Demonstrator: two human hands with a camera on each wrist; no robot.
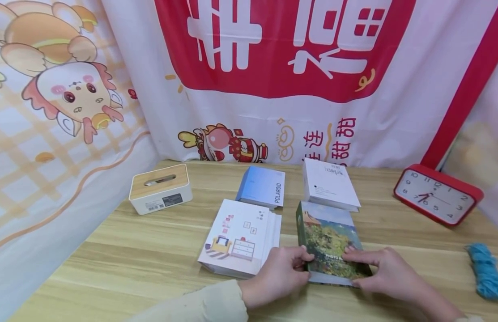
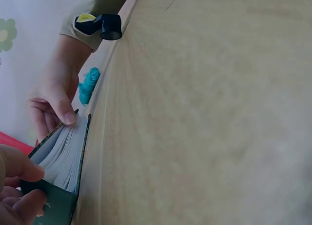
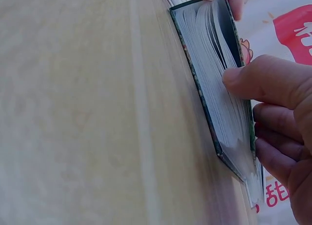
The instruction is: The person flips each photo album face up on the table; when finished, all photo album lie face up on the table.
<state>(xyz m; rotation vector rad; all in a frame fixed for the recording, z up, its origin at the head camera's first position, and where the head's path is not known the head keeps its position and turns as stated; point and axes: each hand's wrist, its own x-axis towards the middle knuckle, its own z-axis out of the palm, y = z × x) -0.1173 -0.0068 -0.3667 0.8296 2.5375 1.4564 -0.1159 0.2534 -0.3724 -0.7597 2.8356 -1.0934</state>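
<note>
A green photo album (image 1: 327, 235) with a landscape cover lies on the wooden table (image 1: 152, 259), close to the front edge. My left hand (image 1: 307, 267) pinches its near left corner at the spine, thumb on top. At the near right corner my right hand (image 1: 358, 268) grips the cover, fingers on top and thumb against the page edges. In the right wrist view the thumb of the right hand (image 3: 273, 88) presses into the fanned white pages (image 3: 214, 88), with the cover slightly lifted. The left wrist view shows the album's pages (image 2: 63, 152) between the left hand (image 2: 17, 186) and the right hand (image 2: 51, 95).
Left of the green album lies a white album (image 1: 240, 235) with a room drawing. Behind are a blue Polaroid album (image 1: 262, 185) and a white book (image 1: 329, 183). A tissue box (image 1: 160, 188) sits far left, a red clock (image 1: 438, 194) and blue yarn (image 1: 486, 270) right. Printed cloth hangs behind.
</note>
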